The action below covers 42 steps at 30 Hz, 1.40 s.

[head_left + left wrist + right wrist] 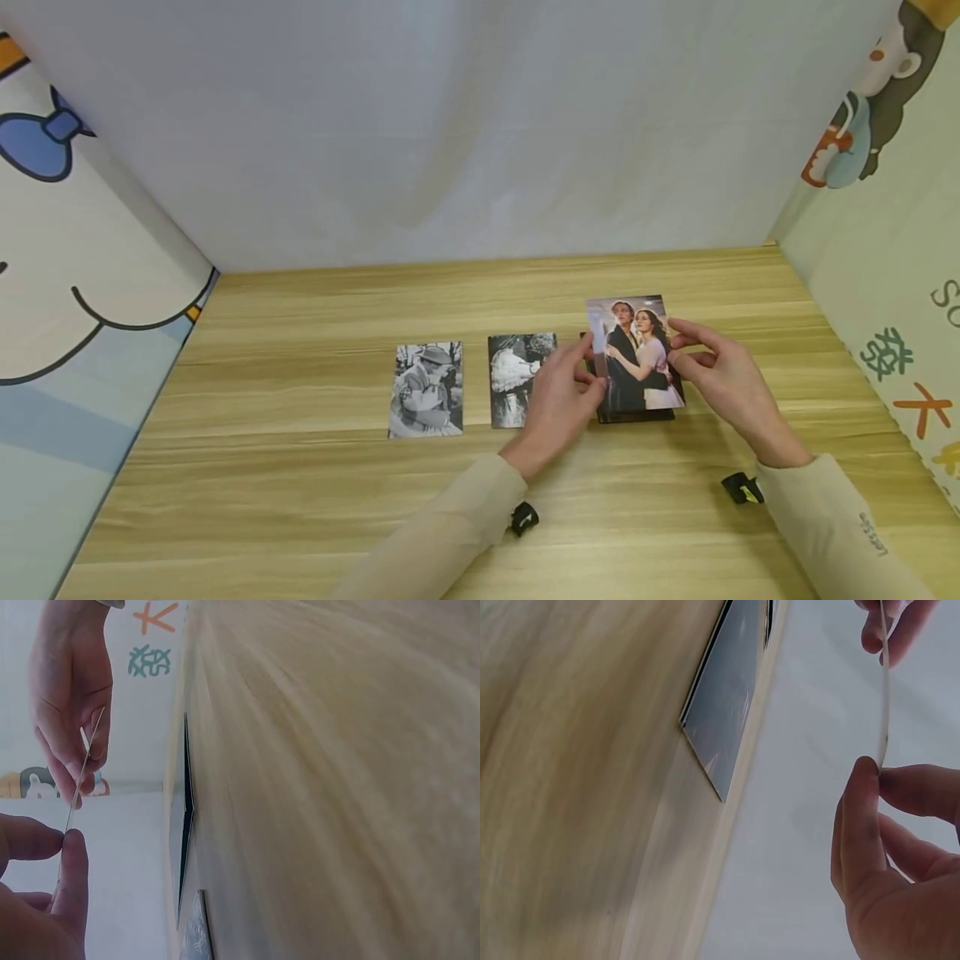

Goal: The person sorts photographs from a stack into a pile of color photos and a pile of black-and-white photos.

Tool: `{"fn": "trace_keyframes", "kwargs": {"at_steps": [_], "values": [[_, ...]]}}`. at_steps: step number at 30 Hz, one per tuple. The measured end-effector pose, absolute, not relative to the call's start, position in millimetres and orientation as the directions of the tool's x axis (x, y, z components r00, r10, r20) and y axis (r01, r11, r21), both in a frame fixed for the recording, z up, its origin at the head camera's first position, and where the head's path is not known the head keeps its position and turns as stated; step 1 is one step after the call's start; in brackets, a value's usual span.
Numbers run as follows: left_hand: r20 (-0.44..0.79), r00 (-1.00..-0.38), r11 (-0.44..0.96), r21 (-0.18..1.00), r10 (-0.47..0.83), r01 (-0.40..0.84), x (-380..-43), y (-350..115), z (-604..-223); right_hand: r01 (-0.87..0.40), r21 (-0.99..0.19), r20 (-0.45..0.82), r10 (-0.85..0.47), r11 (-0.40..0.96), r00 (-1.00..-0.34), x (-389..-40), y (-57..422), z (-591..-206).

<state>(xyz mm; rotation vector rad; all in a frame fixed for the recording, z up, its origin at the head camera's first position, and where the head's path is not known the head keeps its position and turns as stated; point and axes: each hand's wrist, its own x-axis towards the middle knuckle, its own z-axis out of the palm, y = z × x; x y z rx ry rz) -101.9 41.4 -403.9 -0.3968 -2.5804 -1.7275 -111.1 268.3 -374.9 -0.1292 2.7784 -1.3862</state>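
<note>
A colour photo card [637, 358], picturing a couple embracing, is held up off the table between both hands. My left hand [562, 392] pinches its left edge between thumb and fingers. At the opposite edge, my right hand [723, 379] grips it the same way. Beneath the raised card lies a stack of cards [724, 697] with dark edges, mostly covered in the head view; the left wrist view shows a gap between stack and card. Just left of the stack is a black-and-white photo card [512, 383], partly hidden by the left hand.
Farther left on the wood-grain table [285, 467] lies another black-and-white photo card [427, 390], showing a seated figure in a hat. A white wall [465, 142] closes off the back, and printed panels stand at both sides. Black straps [524, 518] show at the cuffs.
</note>
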Motion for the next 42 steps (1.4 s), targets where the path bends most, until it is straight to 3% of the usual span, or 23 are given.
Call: {"fn": "trace_keyframes", "kwargs": {"at_steps": [14, 42], "values": [[0.031, -0.983, 0.416, 0.903, 0.182, 0.106, -106.9, 46.8, -407.8, -0.057, -0.762, -0.016, -0.107, 0.645, -0.994, -115.6, 273.5, -382.0], [-0.013, -0.968, 0.618, 0.772, 0.249, 0.149, -112.4, 48.5, -408.4, -0.073, -0.718, -0.057, -0.163, 0.692, -0.985, -125.7, 274.0, -392.0]]}}
